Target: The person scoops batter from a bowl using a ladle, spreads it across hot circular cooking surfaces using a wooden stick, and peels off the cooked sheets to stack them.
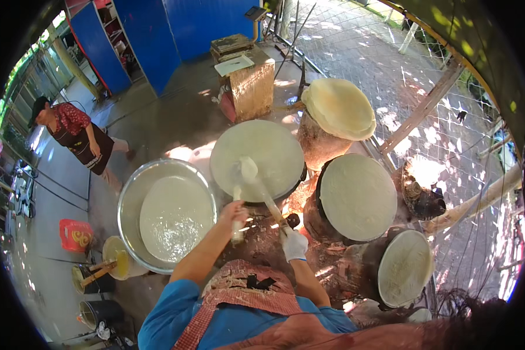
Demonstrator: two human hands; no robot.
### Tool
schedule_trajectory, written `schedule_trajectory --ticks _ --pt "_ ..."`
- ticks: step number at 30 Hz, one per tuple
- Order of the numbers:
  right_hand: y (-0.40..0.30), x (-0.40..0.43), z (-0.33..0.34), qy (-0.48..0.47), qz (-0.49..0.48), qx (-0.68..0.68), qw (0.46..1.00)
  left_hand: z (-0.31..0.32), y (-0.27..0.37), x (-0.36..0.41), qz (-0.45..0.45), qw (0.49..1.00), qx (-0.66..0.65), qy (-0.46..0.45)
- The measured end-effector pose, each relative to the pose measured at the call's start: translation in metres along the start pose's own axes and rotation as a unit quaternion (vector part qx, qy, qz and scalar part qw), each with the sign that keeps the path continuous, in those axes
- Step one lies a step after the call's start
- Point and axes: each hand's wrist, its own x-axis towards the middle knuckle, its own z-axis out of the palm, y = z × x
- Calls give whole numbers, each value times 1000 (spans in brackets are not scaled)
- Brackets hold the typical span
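Observation:
My bare left hand point(232, 213) grips the upright pale handle point(237, 192) of a tool over the near edge of a round griddle coated with pale batter point(267, 138). In a white glove, my right hand point(295, 245) holds a long wooden handle point(269, 203). This handle slants up to a pale, rounded scoop-like head point(248, 169) above the middle of the same griddle. Blur hides where the two tools meet and whether they touch the batter. Left of the griddle stands a wide metal basin point(129, 210) of liquid batter point(170, 214).
Two more coated round griddles point(358, 197), point(404, 269) stand on the right. Stacked thin flatbreads point(339, 107) lie beyond them. Buckets point(98, 313) and a red bag point(75, 235) are at left. A person in an apron point(85, 140) walks behind. Wire fencing point(420, 87) runs along the right.

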Motion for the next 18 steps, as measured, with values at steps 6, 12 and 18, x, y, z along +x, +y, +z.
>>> schedule_trajectory --ticks 6,12,18 --pt "-21 -34 -29 44 -95 43 994 -56 -36 -131 -8 994 -111 -4" --pt "-91 -45 -35 -65 28 249 966 -107 -18 -197 -124 906 -375 -152" --pt "-159 -31 -2 -279 -51 -65 957 -266 15 -221 27 990 -132 33"
